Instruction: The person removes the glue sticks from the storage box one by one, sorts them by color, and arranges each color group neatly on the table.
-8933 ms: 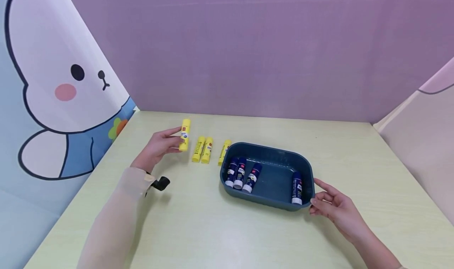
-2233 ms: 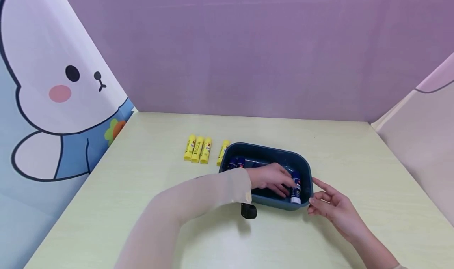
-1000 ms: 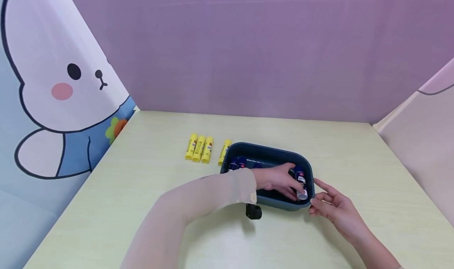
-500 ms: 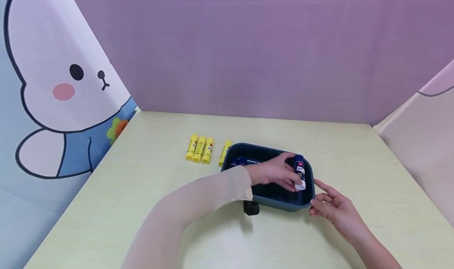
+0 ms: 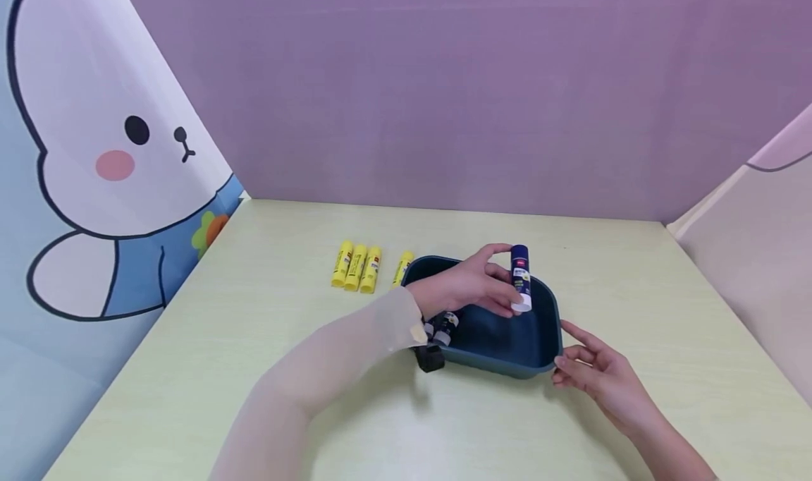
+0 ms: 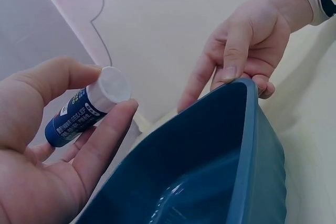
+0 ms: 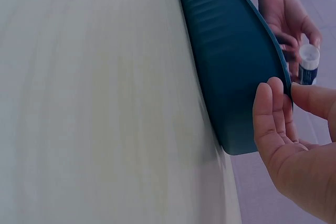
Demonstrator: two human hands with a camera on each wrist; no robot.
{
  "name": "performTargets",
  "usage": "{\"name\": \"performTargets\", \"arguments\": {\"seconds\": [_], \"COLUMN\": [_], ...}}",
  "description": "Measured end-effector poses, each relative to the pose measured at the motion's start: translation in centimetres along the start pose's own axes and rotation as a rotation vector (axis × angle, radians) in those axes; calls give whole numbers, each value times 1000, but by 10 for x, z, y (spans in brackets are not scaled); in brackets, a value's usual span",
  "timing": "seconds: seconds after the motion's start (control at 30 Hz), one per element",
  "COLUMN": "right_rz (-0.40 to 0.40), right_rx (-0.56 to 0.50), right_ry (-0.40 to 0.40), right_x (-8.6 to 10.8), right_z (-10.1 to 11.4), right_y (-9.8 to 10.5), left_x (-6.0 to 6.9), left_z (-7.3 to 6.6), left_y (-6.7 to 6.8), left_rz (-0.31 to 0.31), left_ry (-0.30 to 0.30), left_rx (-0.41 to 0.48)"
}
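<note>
My left hand (image 5: 466, 285) holds a dark blue glue stick (image 5: 521, 276) with a white end, between thumb and fingers, above the dark teal plastic tray (image 5: 501, 365). In the left wrist view, the glue stick (image 6: 79, 114) is tilted with its white end toward the tray's inside. My right hand (image 5: 605, 382) pinches the tray's right rim, thumb on the edge and fingers along the outer wall, as the right wrist view also shows. Other blue glue sticks (image 5: 446, 328) lie in the left part of the tray, partly hidden by my left hand and sleeve.
Three yellow glue sticks (image 5: 355, 266) lie side by side left of the tray; another yellow glue stick (image 5: 402, 268) lies against its back left corner. All stand on a pale wooden table (image 5: 666, 290). A purple backdrop (image 5: 444, 93) rises behind.
My left hand laid the yellow glue stick beside the others, reached into the tray, took the blue glue stick from its right end and lifted it up and slightly left. My right hand stays at the rim.
</note>
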State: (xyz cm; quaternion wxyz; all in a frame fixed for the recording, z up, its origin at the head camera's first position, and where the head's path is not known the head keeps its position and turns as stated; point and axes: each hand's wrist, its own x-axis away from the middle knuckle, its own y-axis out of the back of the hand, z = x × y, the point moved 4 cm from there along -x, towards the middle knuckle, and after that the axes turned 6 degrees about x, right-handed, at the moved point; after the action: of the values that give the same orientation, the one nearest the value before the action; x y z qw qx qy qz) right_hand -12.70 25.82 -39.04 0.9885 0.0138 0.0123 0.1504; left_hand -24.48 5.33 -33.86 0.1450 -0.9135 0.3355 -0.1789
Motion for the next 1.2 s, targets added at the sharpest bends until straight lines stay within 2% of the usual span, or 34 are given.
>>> {"name": "performTargets", "arguments": {"seconds": [0.2,0.4,0.87,1.2], "right_rz": [12,23,35,19], "right_rx": [-31,-41,-49,-35], "right_ry": [19,29,39,27], "right_x": [0,1,1,4], "right_z": [0,1,4,6], "right_y": [-1,1,0,-3], "left_x": [16,31,73,99], "left_z": [-6,-11,-11,-11], "left_y": [16,25,53,66], "left_rz": [-28,-61,-135,-151], "left_ry": [-40,-45,-51,-64], "left_rx": [-9,-43,-105,-152]}}
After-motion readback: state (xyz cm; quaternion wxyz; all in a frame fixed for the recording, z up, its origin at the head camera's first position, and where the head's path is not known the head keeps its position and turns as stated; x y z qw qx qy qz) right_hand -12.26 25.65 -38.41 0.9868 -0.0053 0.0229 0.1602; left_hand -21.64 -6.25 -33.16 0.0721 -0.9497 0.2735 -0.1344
